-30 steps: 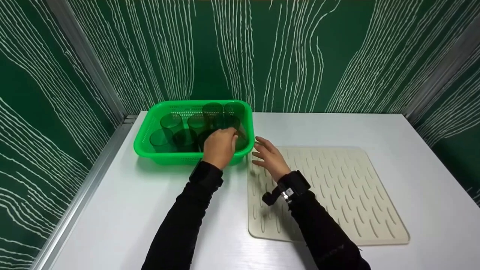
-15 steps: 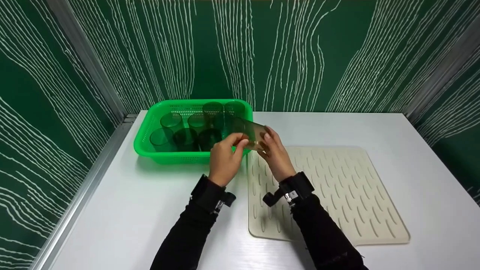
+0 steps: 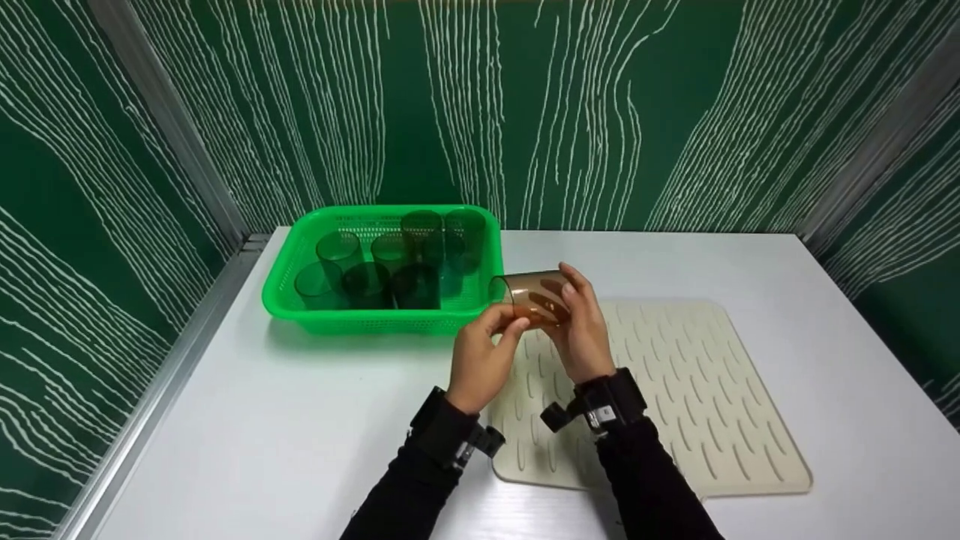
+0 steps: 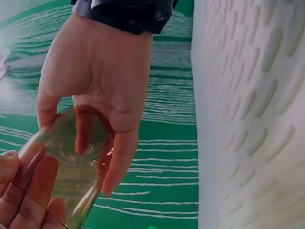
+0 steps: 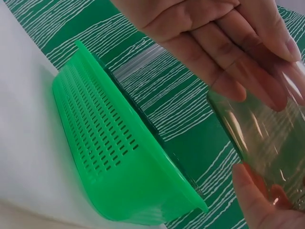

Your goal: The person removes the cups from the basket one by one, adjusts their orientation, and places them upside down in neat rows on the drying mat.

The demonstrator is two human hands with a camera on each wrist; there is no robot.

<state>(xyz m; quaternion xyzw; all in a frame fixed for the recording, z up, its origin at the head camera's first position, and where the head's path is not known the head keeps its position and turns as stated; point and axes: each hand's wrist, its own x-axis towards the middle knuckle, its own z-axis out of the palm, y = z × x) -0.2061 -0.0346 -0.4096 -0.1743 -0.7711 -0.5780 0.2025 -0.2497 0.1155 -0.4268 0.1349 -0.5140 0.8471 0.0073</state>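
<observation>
A transparent brown drinking glass (image 3: 531, 285) lies sideways in the air between both hands, its open end toward the left. My left hand (image 3: 480, 365) pinches it at the rim with thumb and index finger. Around the closed end, my right hand (image 3: 589, 341) grips it between thumb and fingers. In the left wrist view the glass (image 4: 78, 176) shows fingers through its wall. The right wrist view has the glass (image 5: 267, 143) at the right, with fingers of both hands on it.
A green plastic basket (image 3: 375, 322) with several dark drinking glasses (image 3: 367, 285) stands at the back left of the white table (image 3: 300, 420). To its right lies a beige ridged mat (image 3: 705, 390), partly under the hands. Green patterned walls enclose the table.
The left hand has lifted the glass out of the basket and brought it right and nearer. The right hand, at first bare with fingers spread, has taken hold of the other end.
</observation>
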